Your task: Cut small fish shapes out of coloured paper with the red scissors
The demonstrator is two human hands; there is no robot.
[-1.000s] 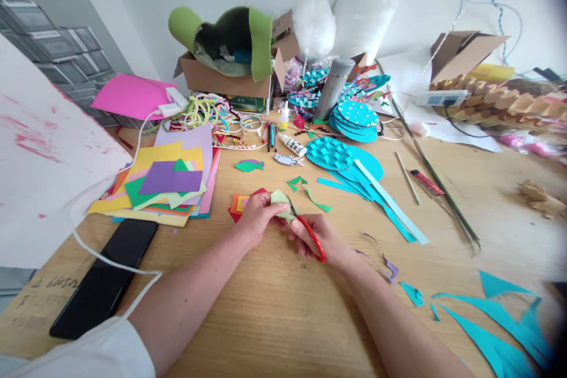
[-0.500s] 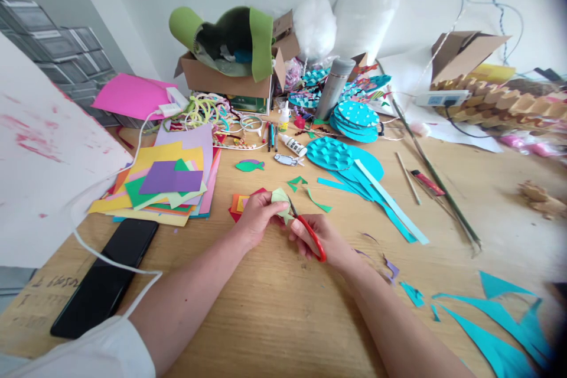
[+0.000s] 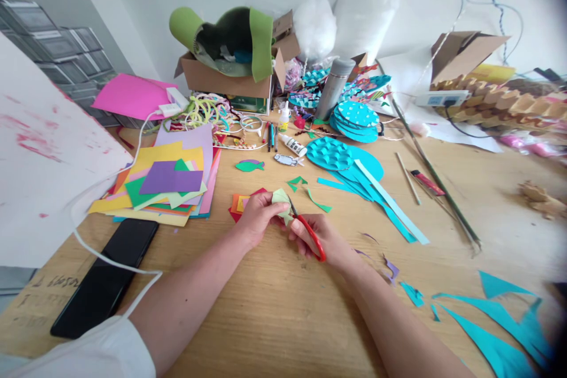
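The green paper (image 3: pixel 279 196) is pinched in the left hand (image 3: pixel 257 217), between thumb and fingers. Right of that grip, the scissors (image 3: pixel 312 234) are held by the right hand (image 3: pixel 331 241). The paper seems light, bendy and easily torn; it is best held by its wide part.

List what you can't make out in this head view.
Head view:
Left hand: some fingers hidden behind light green paper.
Red-handled scissors: grip partly covered by right hand.
White bottle: print too small.
Brown object, far right: blurred.
Blue scraps, lower right: cut off by dark edge.
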